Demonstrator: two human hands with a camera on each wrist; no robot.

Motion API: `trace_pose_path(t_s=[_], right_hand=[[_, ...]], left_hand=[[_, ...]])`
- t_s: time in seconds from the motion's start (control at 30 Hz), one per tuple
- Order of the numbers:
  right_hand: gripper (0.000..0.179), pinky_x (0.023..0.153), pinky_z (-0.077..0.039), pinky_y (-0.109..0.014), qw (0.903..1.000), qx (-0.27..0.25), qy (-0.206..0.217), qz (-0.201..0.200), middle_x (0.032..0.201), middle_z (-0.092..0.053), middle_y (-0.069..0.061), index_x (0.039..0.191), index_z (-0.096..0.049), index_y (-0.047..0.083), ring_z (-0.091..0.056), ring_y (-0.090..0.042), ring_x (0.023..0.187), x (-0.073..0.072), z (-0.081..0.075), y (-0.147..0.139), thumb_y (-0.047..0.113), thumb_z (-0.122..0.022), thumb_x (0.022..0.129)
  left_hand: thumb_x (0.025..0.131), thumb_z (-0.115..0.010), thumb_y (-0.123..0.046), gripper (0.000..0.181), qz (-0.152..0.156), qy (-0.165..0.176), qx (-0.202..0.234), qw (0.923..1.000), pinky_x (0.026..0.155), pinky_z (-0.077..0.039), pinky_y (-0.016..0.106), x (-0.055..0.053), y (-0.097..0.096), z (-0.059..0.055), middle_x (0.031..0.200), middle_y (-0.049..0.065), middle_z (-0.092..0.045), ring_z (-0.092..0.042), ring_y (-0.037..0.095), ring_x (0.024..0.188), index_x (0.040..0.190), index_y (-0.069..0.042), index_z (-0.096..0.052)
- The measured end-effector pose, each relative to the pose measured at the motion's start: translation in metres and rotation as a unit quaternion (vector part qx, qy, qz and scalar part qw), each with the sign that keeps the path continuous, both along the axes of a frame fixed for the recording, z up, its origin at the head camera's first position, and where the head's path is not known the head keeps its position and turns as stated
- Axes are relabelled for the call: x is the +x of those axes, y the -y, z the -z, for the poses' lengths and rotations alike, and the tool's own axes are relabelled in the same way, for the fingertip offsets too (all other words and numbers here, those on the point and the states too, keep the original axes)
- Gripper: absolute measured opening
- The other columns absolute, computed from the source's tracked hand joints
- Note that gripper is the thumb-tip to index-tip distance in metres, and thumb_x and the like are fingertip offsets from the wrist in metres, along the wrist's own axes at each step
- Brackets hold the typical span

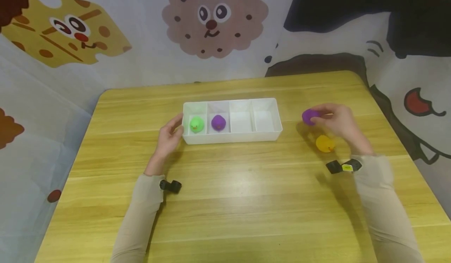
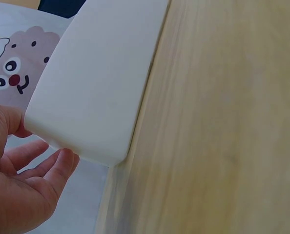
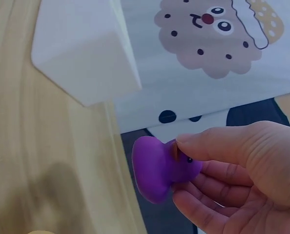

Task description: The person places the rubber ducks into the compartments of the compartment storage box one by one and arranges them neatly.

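The left hand (image 1: 168,137) grips the left end of the white, rectangular, four-compartment plastic box (image 1: 232,138) lightly, fingers bent and tips on it. The right hand (image 1: 336,120) pinches a small purple, rubbery-looking toy duck (image 1: 310,116) by its head between thumb and fingers, off the box's right end.

The likeliest fault, I judge, is a slip: only the rounded head is held and the wider base sticks out, so the duck could twist or drop. The round yellow toy duck (image 1: 324,143) stands off the same end of the box, nearer the person (almost under the right wrist), and a low sweep might knock it. Carried too low toward the box, the purple duck could catch its end wall and jolt the round green toy duck (image 1: 196,124) and second purple duck (image 1: 218,123) in its two leftmost compartments. A hard push from the left hand might slide the box.
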State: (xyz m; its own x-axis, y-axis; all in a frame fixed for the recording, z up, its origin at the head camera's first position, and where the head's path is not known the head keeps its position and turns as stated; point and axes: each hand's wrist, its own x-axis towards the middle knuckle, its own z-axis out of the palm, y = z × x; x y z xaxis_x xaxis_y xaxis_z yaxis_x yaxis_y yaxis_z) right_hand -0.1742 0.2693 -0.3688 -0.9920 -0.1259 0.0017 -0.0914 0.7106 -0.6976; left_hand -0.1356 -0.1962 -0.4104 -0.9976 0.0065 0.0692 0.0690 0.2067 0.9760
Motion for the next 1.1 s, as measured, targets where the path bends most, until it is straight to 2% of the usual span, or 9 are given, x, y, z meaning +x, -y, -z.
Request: trace_pose_path(t_s=[0.27, 0.57, 0.87, 0.97, 1.03, 1.1], right_hand=[[0.036, 0.064, -0.046, -0.003, 0.9993, -0.011, -0.033, 0.008, 0.111, -0.061, -0.028, 0.116, -0.06, -0.005, -0.064, -0.037, 0.092, 0.002, -0.016, 0.006, 0.01, -0.069, 0.084], [0.039, 0.064, -0.045, -0.003, 0.9995, -0.014, -0.026, 0.012, 0.111, -0.061, -0.026, 0.114, -0.06, -0.002, -0.061, -0.041, 0.097, 0.001, -0.029, 0.016, 0.02, -0.07, 0.084], [0.034, 0.065, -0.047, -0.006, 0.999, -0.011, -0.044, 0.004, 0.106, -0.065, -0.021, 0.111, -0.064, 0.0, -0.065, -0.027, 0.09, -0.001, -0.042, 0.032, 0.018, -0.072, 0.083], [0.033, 0.065, -0.047, -0.006, 0.9987, -0.013, -0.049, -0.001, 0.105, -0.065, -0.021, 0.11, -0.065, 0.0, -0.066, -0.028, 0.09, -0.002, -0.046, 0.04, 0.017, -0.072, 0.082], [0.033, 0.064, -0.048, -0.007, 0.9985, -0.014, -0.053, -0.005, 0.104, -0.066, -0.021, 0.11, -0.066, 0.0, -0.067, -0.021, 0.087, -0.004, -0.048, 0.045, 0.016, -0.073, 0.082], [0.032, 0.064, -0.048, -0.008, 0.9982, -0.019, -0.055, -0.011, 0.104, -0.066, -0.021, 0.11, -0.066, 0.0, -0.067, -0.02, 0.086, -0.006, -0.05, 0.05, 0.014, -0.072, 0.082]], left_hand=[[0.091, -0.042, 0.011, 0.045, -0.002, 0.0, 0.01, 0.9999, 0.11, -0.031, 0.043, 0.0, 0.0, -0.001, 0.14, 0.032, -0.036, -0.034, 0.04, 0.131, 0.135, 0.015, -0.035], [0.091, -0.041, 0.011, 0.045, 0.0, -0.005, 0.0, 1.0, 0.111, -0.029, 0.043, 0.0, 0.0, -0.002, 0.139, 0.033, -0.036, -0.034, 0.042, 0.13, 0.135, 0.015, -0.034], [0.091, -0.041, 0.011, 0.044, 0.0, -0.01, -0.006, 0.9999, 0.11, -0.029, 0.045, 0.001, -0.001, -0.002, 0.139, 0.033, -0.036, -0.035, 0.043, 0.129, 0.135, 0.016, -0.035], [0.092, -0.041, 0.01, 0.044, 0.003, -0.009, -0.006, 0.9999, 0.11, -0.03, 0.044, 0.001, -0.001, -0.002, 0.139, 0.033, -0.036, -0.035, 0.043, 0.13, 0.135, 0.016, -0.034], [0.092, -0.041, 0.01, 0.044, 0.004, -0.009, -0.004, 0.9999, 0.11, -0.03, 0.044, 0.0, -0.001, -0.002, 0.14, 0.033, -0.036, -0.035, 0.042, 0.13, 0.135, 0.016, -0.034], [0.092, -0.041, 0.01, 0.044, 0.004, -0.009, -0.003, 0.9999, 0.11, -0.03, 0.043, 0.0, 0.0, -0.002, 0.14, 0.033, -0.036, -0.035, 0.042, 0.13, 0.135, 0.016, -0.034]])
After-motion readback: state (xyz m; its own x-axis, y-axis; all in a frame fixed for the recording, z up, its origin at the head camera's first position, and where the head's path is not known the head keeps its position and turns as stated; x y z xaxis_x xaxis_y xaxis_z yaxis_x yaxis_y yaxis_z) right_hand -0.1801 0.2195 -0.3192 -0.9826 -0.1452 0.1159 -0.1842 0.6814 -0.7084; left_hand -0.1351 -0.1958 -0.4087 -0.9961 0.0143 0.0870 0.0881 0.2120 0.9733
